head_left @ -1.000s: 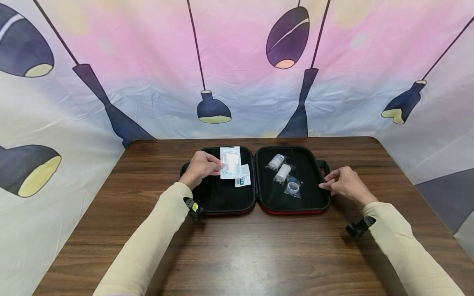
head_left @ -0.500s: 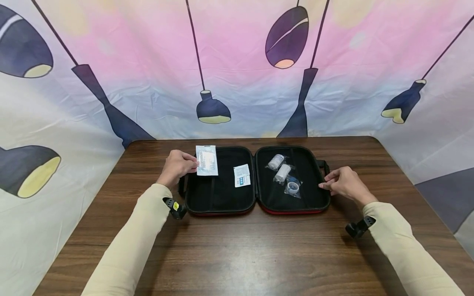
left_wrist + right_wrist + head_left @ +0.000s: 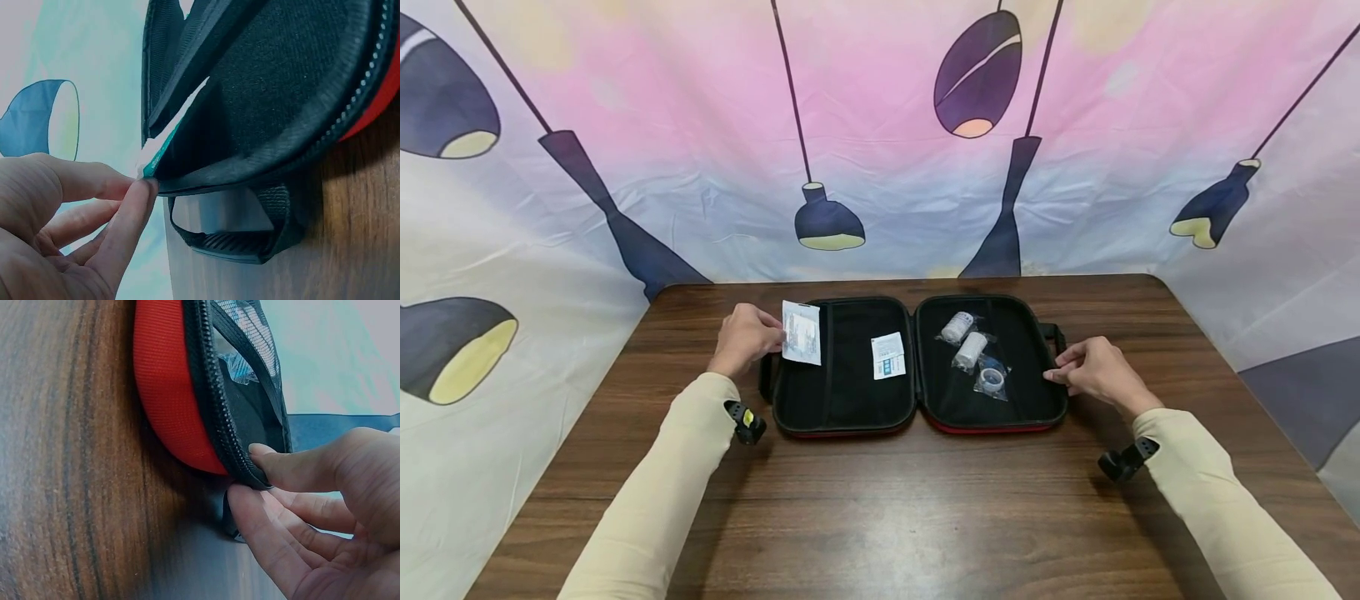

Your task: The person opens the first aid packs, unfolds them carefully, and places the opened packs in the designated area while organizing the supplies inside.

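A red zippered case (image 3: 865, 408) with a black lining lies unfolded on the table. My left hand (image 3: 745, 340) pinches a flat white packet (image 3: 802, 333) by its edge, over the outer side of the left half. In the left wrist view the packet tilts against the lining and shows a green underside. My right hand (image 3: 1097, 375) pinches the case's outer right rim between thumb and fingers. Small white-and-blue packets (image 3: 889, 357) lie in the left half. In the right half are two wrapped white rolls (image 3: 972, 350) and a tape roll (image 3: 992, 381) in clear plastic.
The wooden table (image 3: 880, 517) reaches back to a printed cloth (image 3: 902, 208) with lamp shapes. A black carry handle (image 3: 231, 247) sticks out from the left half, and another strap (image 3: 1055, 336) from the right half.
My left hand has carried the white packet leftward from near the small packets to the left half's outer side, then lowered it slightly. My right hand has stayed at the rim.
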`<action>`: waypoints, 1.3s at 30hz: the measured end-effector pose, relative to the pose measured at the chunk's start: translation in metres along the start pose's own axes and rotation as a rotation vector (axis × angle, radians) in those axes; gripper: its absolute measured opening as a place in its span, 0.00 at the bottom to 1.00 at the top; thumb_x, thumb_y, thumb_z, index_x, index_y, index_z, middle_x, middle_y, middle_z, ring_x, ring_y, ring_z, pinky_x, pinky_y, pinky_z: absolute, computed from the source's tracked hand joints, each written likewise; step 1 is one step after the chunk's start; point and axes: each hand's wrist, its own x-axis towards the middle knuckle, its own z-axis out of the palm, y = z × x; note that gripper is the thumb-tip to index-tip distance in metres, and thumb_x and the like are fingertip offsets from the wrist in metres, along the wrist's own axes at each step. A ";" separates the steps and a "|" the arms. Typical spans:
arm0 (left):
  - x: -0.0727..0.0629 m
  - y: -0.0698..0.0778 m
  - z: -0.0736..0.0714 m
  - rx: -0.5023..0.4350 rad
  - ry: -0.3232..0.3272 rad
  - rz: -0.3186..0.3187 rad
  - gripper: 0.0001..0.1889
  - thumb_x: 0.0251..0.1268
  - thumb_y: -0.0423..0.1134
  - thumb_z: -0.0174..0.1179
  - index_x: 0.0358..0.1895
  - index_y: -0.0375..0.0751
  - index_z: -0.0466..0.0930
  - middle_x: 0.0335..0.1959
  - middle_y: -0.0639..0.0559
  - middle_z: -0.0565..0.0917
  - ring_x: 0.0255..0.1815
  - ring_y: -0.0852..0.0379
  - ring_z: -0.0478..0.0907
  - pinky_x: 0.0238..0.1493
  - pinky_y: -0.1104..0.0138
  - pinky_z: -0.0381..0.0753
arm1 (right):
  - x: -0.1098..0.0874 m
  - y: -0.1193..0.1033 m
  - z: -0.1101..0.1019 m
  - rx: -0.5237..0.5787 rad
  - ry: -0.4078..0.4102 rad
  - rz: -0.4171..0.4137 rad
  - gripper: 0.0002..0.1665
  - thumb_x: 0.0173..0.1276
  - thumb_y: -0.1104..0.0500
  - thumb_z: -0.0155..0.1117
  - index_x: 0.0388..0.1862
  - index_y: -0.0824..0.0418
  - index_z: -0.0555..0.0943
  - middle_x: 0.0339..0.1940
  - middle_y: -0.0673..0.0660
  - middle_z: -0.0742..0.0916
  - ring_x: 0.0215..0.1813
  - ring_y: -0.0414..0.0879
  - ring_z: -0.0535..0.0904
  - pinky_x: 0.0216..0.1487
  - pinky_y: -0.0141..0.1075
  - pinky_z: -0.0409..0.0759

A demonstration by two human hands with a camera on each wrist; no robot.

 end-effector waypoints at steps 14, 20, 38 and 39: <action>0.005 0.007 0.019 0.113 0.010 0.065 0.12 0.64 0.29 0.58 0.45 0.30 0.88 0.38 0.38 0.89 0.35 0.49 0.87 0.27 0.64 0.77 | -0.001 0.000 0.000 0.019 0.003 0.002 0.15 0.68 0.71 0.64 0.50 0.81 0.80 0.41 0.71 0.86 0.35 0.52 0.88 0.36 0.43 0.88; 0.005 0.012 0.027 0.096 -0.008 0.052 0.11 0.65 0.29 0.58 0.45 0.29 0.88 0.39 0.38 0.89 0.38 0.46 0.86 0.26 0.66 0.76 | 0.001 0.001 0.000 0.028 0.005 0.001 0.15 0.68 0.71 0.63 0.51 0.81 0.80 0.41 0.71 0.86 0.35 0.52 0.88 0.36 0.43 0.88; 0.006 0.024 0.049 0.014 -0.080 0.063 0.11 0.67 0.27 0.57 0.48 0.27 0.85 0.48 0.34 0.85 0.41 0.46 0.88 0.34 0.64 0.86 | 0.000 0.002 0.001 0.038 0.006 0.002 0.16 0.69 0.69 0.65 0.50 0.80 0.80 0.41 0.70 0.87 0.34 0.51 0.88 0.36 0.43 0.88; 0.006 0.024 0.050 0.010 -0.083 0.063 0.11 0.68 0.27 0.57 0.49 0.27 0.85 0.49 0.33 0.85 0.42 0.46 0.88 0.35 0.63 0.87 | 0.000 0.002 0.001 0.039 0.007 0.004 0.16 0.69 0.69 0.66 0.50 0.80 0.80 0.41 0.70 0.87 0.34 0.51 0.88 0.36 0.43 0.88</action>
